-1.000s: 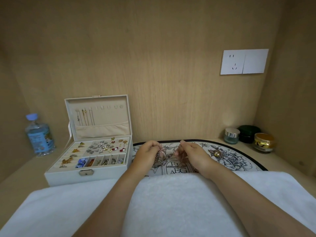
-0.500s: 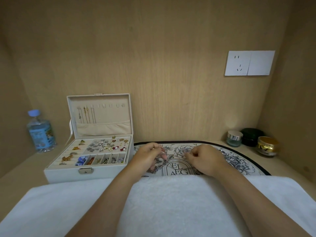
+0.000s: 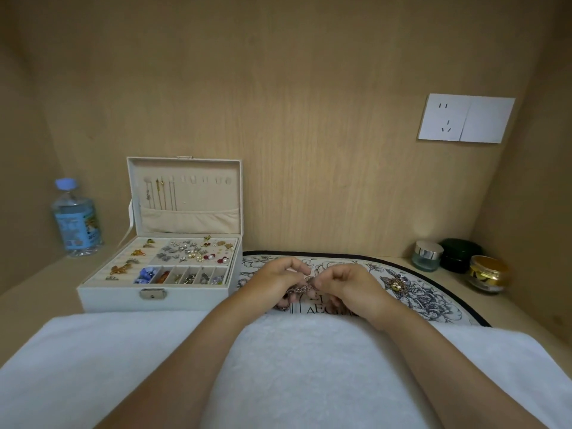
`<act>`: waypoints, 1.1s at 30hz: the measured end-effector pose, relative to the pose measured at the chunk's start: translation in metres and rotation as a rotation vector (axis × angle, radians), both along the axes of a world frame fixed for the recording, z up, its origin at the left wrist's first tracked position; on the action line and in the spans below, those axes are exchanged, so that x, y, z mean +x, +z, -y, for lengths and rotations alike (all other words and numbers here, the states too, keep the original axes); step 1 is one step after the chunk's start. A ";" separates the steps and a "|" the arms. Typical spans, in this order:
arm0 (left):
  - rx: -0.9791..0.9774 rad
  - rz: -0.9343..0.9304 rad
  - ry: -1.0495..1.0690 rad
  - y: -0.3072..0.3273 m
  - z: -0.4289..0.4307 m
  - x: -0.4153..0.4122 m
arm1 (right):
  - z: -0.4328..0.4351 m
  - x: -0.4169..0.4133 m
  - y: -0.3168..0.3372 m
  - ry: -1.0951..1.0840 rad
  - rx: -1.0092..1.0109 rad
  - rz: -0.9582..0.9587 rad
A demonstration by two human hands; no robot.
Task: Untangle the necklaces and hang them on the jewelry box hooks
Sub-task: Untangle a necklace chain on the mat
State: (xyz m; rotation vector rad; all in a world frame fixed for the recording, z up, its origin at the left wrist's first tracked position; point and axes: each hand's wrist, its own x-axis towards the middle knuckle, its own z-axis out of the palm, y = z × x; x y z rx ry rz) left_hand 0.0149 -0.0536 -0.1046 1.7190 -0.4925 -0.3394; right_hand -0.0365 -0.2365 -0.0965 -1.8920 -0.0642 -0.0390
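White towel [image 3: 294,366] lies under my forearms. Just past it, my left hand [image 3: 272,283] and right hand [image 3: 353,286] both pinch the tangled necklaces [image 3: 298,288] between curled fingers, above the printed mat [image 3: 433,298]. Farther left, the jewelry box [image 3: 123,297] stands open, chains [image 3: 159,193] on some lid hooks [image 3: 198,180].

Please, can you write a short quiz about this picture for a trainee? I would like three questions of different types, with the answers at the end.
1. True or false: the lid of the jewelry box stands open.
2. Where is the water bottle? A: left of the jewelry box. B: right of it. C: inside it.
3. Fill in: the left hand and the right hand both pinch the tangled ______ over the printed mat.
Key: 1 true; 2 A; 3 necklaces.
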 end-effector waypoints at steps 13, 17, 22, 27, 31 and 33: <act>0.117 0.216 0.089 -0.009 0.000 0.004 | 0.013 0.006 -0.005 -0.067 -0.194 0.098; 0.091 0.194 0.060 -0.009 0.002 0.002 | 0.012 0.004 -0.006 -0.051 -0.201 0.111; -0.007 0.189 0.017 -0.004 0.003 -0.004 | 0.007 0.003 -0.005 -0.007 -0.126 0.119; -0.013 0.230 0.023 -0.005 0.006 -0.007 | 0.007 0.002 -0.004 0.035 -0.030 0.066; 0.015 0.313 0.043 -0.005 0.006 -0.007 | 0.004 -0.002 -0.001 0.087 -0.026 0.049; 0.026 0.367 0.054 -0.005 0.007 -0.007 | 0.002 -0.004 0.003 0.061 0.005 0.033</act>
